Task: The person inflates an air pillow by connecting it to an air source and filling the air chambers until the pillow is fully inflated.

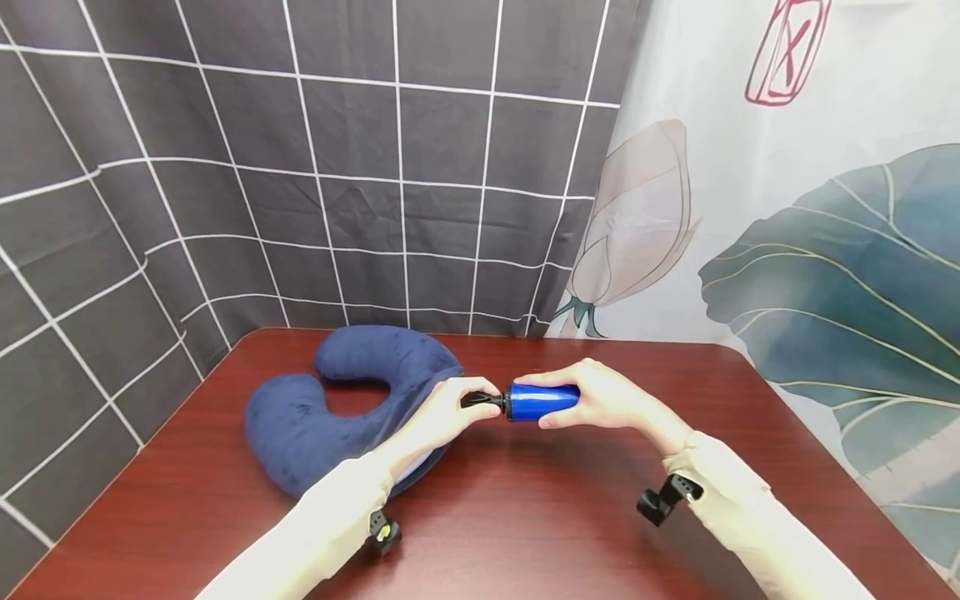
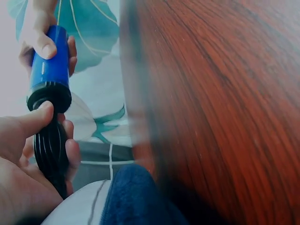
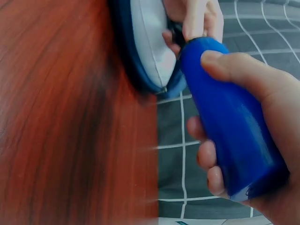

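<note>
Both hands hold a hand pump with a blue barrel (image 1: 542, 402) and a black ribbed end (image 2: 50, 147), level over the table in the head view. My left hand (image 1: 444, 408) grips the black end, its thumb at the black collar. My right hand (image 1: 603, 396) is wrapped round the blue barrel, with the thumb along one side and the fingertips on the other, as the right wrist view shows. A navy U-shaped neck pillow (image 1: 288, 425) lies to the left, partly behind my left hand and forearm. A white part (image 3: 149, 42) shows along its edge.
The dark red wooden table (image 1: 517, 517) spreads under both arms. A grey curtain with white grid lines (image 1: 360, 208) hangs behind and at the left. At the right is a white curtain (image 1: 720, 283) with flower and leaf prints. Each wrist carries a small black camera (image 1: 667, 497).
</note>
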A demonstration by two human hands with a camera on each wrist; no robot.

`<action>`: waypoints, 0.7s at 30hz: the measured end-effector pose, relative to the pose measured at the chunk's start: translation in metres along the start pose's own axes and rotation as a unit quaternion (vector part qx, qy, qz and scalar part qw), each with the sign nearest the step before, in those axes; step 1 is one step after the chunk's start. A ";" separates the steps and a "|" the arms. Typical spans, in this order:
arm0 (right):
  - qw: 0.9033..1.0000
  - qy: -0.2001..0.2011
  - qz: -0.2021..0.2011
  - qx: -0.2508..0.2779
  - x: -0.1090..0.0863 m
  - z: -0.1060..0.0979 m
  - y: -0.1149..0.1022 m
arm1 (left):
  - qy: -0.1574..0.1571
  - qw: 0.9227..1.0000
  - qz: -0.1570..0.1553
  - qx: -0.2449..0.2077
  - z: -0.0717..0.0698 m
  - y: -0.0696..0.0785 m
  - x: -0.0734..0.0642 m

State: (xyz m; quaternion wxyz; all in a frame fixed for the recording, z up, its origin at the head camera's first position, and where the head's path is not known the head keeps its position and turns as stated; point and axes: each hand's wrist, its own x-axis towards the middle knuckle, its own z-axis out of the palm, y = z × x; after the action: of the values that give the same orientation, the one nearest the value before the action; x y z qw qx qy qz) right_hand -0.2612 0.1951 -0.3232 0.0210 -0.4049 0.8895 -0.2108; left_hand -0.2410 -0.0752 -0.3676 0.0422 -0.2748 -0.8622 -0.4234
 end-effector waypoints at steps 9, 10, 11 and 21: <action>1.000 -0.010 0.010 -0.021 -0.002 -0.004 -0.001 | -0.002 1.000 -0.001 -0.010 0.000 0.002 0.000; 1.000 -0.010 0.009 -0.023 -0.004 -0.005 0.000 | 0.001 1.000 0.000 -0.010 0.000 0.002 0.000; 1.000 -0.008 0.007 -0.025 -0.007 -0.006 0.002 | 0.003 1.000 0.003 -0.010 0.000 0.002 0.000; 1.000 0.003 0.006 0.031 -0.053 -0.027 0.033 | 0.019 1.000 0.009 0.011 0.001 0.002 -0.002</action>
State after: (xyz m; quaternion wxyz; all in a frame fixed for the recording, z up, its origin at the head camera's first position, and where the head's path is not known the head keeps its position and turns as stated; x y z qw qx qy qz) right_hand -0.2547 0.2626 -0.3183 0.0322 -0.3983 0.8849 -0.2392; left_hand -0.2376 -0.0747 -0.3670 0.0651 -0.2741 -0.8632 -0.4189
